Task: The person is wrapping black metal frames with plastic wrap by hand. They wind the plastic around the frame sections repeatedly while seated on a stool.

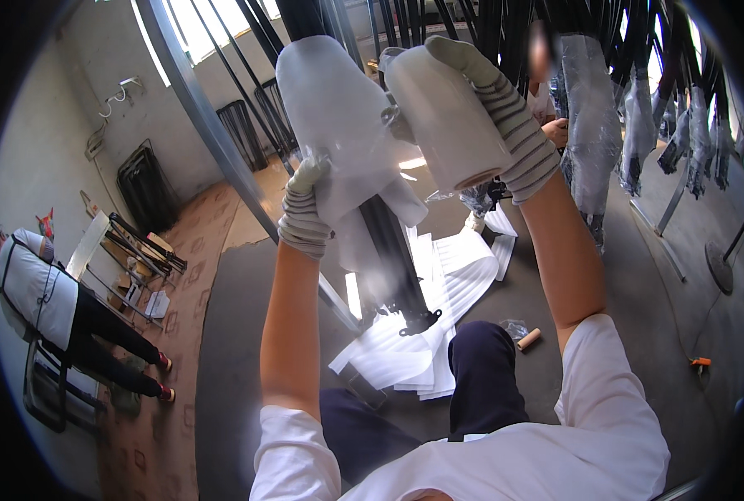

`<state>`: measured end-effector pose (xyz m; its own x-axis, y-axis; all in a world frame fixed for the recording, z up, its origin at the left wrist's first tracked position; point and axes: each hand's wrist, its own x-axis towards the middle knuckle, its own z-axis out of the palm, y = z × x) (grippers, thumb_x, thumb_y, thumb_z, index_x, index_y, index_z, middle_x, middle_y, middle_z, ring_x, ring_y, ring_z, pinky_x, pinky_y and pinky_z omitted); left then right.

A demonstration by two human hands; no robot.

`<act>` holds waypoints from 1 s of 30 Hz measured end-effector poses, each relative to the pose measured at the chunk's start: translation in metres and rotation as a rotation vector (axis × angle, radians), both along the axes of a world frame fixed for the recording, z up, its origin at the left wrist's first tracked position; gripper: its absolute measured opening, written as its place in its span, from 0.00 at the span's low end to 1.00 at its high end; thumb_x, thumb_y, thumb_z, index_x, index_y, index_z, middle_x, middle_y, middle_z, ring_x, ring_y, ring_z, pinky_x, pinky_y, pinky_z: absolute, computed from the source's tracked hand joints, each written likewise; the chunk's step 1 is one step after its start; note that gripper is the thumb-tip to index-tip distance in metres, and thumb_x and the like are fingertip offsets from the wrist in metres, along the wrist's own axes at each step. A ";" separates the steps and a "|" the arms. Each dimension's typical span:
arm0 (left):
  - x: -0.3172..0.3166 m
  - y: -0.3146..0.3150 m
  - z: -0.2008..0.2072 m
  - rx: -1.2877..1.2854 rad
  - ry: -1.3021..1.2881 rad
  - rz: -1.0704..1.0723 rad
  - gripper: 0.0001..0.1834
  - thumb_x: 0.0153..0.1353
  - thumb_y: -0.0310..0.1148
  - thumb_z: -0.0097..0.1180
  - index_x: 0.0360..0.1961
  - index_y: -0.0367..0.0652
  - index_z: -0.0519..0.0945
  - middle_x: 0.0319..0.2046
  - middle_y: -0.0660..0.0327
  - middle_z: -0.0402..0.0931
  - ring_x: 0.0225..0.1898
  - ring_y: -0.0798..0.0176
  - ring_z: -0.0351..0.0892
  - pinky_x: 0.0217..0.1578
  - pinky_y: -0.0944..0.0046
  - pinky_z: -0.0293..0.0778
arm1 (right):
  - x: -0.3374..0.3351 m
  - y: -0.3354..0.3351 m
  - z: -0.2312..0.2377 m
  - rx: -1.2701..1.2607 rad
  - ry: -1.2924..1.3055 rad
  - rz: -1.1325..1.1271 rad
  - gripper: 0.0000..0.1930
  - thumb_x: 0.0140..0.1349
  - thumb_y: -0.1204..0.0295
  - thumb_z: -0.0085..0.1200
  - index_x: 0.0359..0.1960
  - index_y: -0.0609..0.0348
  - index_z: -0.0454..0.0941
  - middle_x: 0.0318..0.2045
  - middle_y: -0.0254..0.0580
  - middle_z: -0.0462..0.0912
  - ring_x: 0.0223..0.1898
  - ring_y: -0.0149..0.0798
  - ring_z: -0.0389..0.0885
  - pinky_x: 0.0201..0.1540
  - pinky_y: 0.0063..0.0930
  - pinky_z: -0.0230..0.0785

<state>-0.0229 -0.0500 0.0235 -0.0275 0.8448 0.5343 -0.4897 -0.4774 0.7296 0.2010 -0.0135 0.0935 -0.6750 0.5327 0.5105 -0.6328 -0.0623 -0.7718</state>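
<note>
My right hand (pixel 505 117), in a striped work glove, grips a roll of clear stretch film (pixel 447 113) held up high. A sheet of film runs from the roll onto a white foam-wrapped bundle (pixel 338 117) of black metal bars (pixel 397 259). My left hand (pixel 305 209), also gloved, presses the wrap against the bundle's lower left side. The black bars stick out below the wrap and end at a curled foot (pixel 418 321) near my knees.
White foam sheets (pixel 438 317) lie on the grey floor under the bundle, with a cardboard tube (pixel 529 339) beside them. Wrapped black metal parts (pixel 593 125) hang at the right. A slanted steel post (pixel 213 134) crosses left. A person (pixel 55 309) stands far left by a metal frame.
</note>
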 end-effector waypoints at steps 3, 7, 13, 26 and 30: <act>0.000 -0.003 0.007 -0.022 0.015 -0.129 0.31 0.42 0.38 0.60 0.48 0.35 0.66 0.40 0.55 0.70 0.41 0.58 0.71 0.45 0.62 0.70 | -0.007 0.021 0.004 0.107 -0.052 -0.104 0.26 0.49 0.55 0.53 0.39 0.69 0.70 0.31 0.50 0.76 0.31 0.42 0.78 0.38 0.28 0.74; 0.004 0.000 0.001 0.041 -0.064 -0.089 0.36 0.45 0.48 0.59 0.50 0.36 0.63 0.43 0.55 0.68 0.44 0.58 0.69 0.46 0.61 0.69 | -0.005 0.020 0.000 0.104 -0.044 -0.178 0.28 0.45 0.52 0.56 0.38 0.68 0.70 0.28 0.49 0.76 0.28 0.40 0.78 0.33 0.29 0.75; 0.012 0.000 0.014 0.058 -0.168 -0.227 0.26 0.54 0.44 0.51 0.49 0.38 0.65 0.43 0.56 0.69 0.44 0.60 0.70 0.45 0.62 0.70 | -0.010 0.022 0.005 0.067 -0.127 -0.225 0.31 0.38 0.50 0.59 0.37 0.65 0.71 0.26 0.47 0.77 0.23 0.37 0.77 0.27 0.31 0.74; 0.013 -0.040 0.054 0.273 0.147 0.332 0.31 0.56 0.53 0.42 0.50 0.37 0.64 0.45 0.54 0.67 0.49 0.61 0.66 0.52 0.65 0.61 | -0.039 0.038 -0.006 -0.082 -0.111 0.008 0.26 0.46 0.51 0.55 0.38 0.62 0.73 0.28 0.41 0.77 0.24 0.34 0.78 0.24 0.24 0.75; -0.010 -0.041 0.043 0.325 0.323 0.431 0.28 0.55 0.50 0.45 0.48 0.38 0.65 0.41 0.56 0.70 0.46 0.64 0.67 0.49 0.67 0.64 | -0.047 0.026 -0.008 -0.128 -0.130 0.044 0.26 0.46 0.51 0.54 0.37 0.62 0.73 0.28 0.42 0.77 0.24 0.35 0.78 0.25 0.25 0.75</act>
